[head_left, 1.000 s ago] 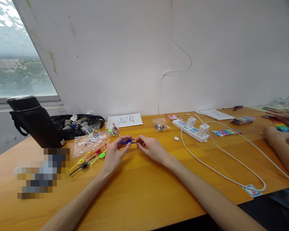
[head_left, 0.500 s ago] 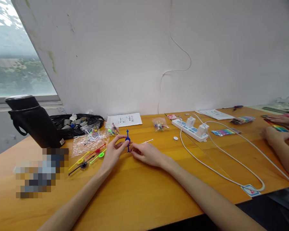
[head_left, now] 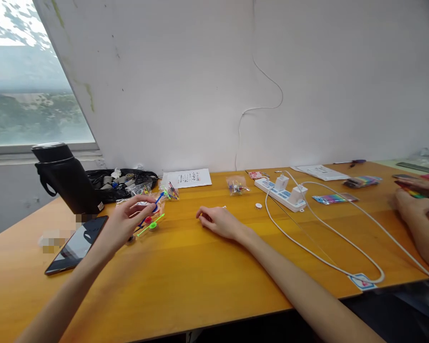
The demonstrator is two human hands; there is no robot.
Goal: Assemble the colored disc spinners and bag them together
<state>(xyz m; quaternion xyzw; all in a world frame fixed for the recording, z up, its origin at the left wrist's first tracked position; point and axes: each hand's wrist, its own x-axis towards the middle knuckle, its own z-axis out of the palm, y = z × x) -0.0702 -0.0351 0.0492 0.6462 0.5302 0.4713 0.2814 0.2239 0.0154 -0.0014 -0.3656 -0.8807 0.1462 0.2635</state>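
Observation:
My left hand (head_left: 123, 221) is closed, its thumb and fingers pinching a blue arrow spinner (head_left: 158, 202) above the left part of the table. Below and beside it lie a green arrow spinner (head_left: 153, 225) and a red one (head_left: 148, 219); other spinners there are partly hidden by the hand. My right hand (head_left: 218, 221) rests on the table with loosely bent fingers, thumb apart from them, and nothing visible between them. Just the tip of a white arrow (head_left: 224, 206) shows behind that hand.
A black bottle (head_left: 69, 183) and a phone (head_left: 76, 245) are at left, near a black bag (head_left: 143, 177) of odds and ends. A small parts bag (head_left: 238, 186), a power strip (head_left: 280, 194) and looping white cables (head_left: 271, 233) occupy the right. Another person's hands (head_left: 414, 202) work at far right.
My left hand has carried the blue arrow spinner left, away from my right hand, over the other spinners. My right hand has stayed almost in place. The view has shifted slightly left.

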